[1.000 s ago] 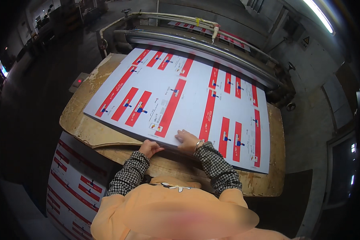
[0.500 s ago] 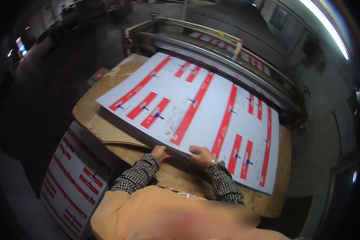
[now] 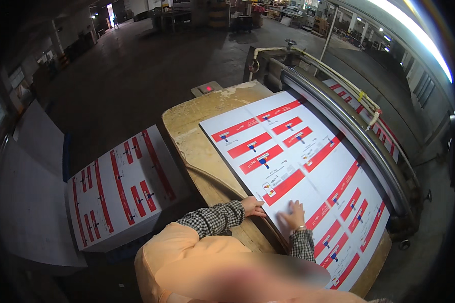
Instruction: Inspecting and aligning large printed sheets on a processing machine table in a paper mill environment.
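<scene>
A large white printed sheet (image 3: 316, 183) with red bands and small blue marks lies on a worn wooden board (image 3: 187, 118). Its far edge meets the metal roller (image 3: 346, 113) of a machine. My left hand (image 3: 253, 207) is closed at the sheet's near edge, its fingertips against the border and partly hidden there. Just to its right, my right hand (image 3: 294, 217) rests on top of the sheet with its fingers spread, holding nothing. Whether more sheets lie under this one cannot be made out.
A tall stack of similar printed sheets (image 3: 106, 179) stands on the left, beside blank pale boards (image 3: 38, 192). A small box with a red light (image 3: 206, 89) sits at the board's far-left corner. Cream piping (image 3: 333, 68) runs above the rollers.
My view has turned left, bringing the stack more fully into sight. My right hand has let go of the near edge and now lies spread on the sheet. The left stays at the edge.
</scene>
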A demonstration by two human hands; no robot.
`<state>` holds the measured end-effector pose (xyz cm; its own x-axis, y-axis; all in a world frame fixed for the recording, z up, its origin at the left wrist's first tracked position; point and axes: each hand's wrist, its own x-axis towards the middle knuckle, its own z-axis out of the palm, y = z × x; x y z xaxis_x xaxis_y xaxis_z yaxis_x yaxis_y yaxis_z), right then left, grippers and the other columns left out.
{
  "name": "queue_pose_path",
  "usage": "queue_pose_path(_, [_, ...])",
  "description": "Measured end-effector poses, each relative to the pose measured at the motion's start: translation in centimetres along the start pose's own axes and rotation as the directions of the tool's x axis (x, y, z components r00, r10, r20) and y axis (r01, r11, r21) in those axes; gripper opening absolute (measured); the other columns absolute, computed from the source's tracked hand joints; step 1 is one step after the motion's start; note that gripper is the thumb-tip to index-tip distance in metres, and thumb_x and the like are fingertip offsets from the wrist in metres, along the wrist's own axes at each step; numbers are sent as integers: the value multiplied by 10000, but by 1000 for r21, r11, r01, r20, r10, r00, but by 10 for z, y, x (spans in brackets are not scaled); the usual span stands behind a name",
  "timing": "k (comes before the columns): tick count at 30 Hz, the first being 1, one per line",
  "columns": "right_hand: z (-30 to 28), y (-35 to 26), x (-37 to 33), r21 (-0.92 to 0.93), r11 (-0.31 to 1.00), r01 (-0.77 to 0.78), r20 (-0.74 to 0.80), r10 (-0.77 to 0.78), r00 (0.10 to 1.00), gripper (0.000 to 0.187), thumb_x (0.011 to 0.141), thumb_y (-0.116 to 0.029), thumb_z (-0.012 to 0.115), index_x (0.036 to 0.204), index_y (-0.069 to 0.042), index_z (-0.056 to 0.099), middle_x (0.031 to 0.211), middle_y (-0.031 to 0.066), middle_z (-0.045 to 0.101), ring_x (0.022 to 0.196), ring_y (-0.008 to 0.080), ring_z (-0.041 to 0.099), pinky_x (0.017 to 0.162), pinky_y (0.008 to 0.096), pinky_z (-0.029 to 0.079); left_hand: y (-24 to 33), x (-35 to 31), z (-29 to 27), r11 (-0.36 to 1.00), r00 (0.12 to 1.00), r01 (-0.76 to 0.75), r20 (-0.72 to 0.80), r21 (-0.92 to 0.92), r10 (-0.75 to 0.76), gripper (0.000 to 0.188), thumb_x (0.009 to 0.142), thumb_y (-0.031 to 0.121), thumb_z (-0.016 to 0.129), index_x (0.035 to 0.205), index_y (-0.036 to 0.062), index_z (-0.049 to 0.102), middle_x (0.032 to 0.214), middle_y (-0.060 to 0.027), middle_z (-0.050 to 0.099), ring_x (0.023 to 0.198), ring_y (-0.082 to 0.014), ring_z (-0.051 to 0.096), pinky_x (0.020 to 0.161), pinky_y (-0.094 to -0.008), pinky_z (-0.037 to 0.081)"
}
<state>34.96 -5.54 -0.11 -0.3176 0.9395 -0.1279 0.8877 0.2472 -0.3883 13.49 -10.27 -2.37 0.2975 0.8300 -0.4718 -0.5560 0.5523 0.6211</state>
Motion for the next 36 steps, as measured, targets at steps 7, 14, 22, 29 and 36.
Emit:
queue_pose_path(7, [-30,-20,-37,-5,986,167,119,-165,979,576,650,-269,641,1133,17,508,1219,302,411,1170,406,373,976,386,315,-2,2,-11,1000,993,21,113,-20,-19,234,774,3,515,1004,-34,500,893,-93,590,711,-163,598,709,-388,527])
queue_pose_path(14, [-86,-16,-36,536,826,177,-68,-167,984,323,716,-131,558,987,40,595,1018,199,598,911,249,600,790,288,461,0,-2,-4,997,998,32,55,-74,-28,295,855,70,392,1104,-68,467,1059,-194,558,957,-328,564,815,-416,480])
queue_pose_path(22, [-39,-21,-55,607,793,-50,46,28,999,329,682,-64,573,980,74,587,1086,214,560,1056,268,527,897,307,417,1,1,2,999,1000,29,-4,-17,-29,337,859,33,282,1142,-67,436,1035,-205,561,965,-332,557,842,-459,462])
queue_pose_path(29, [-26,4,-18,503,848,-170,148,109,983,331,653,-122,592,924,69,604,1042,196,586,1000,249,556,839,282,441,2,2,-3,992,996,87,38,-95,-84,444,889,108,410,1199,-153,230,1176,-300,409,1023,-432,492,820,-448,488])
queue_pose_path(36, [2,7,8,287,953,-97,-109,133,985,686,632,-349,714,1177,-7,476,1231,212,442,1188,321,374,986,375,299,5,-1,4,1000,995,18,95,9,-18,355,898,90,362,1230,-25,314,1192,-186,458,1036,-350,518,838,-435,472])
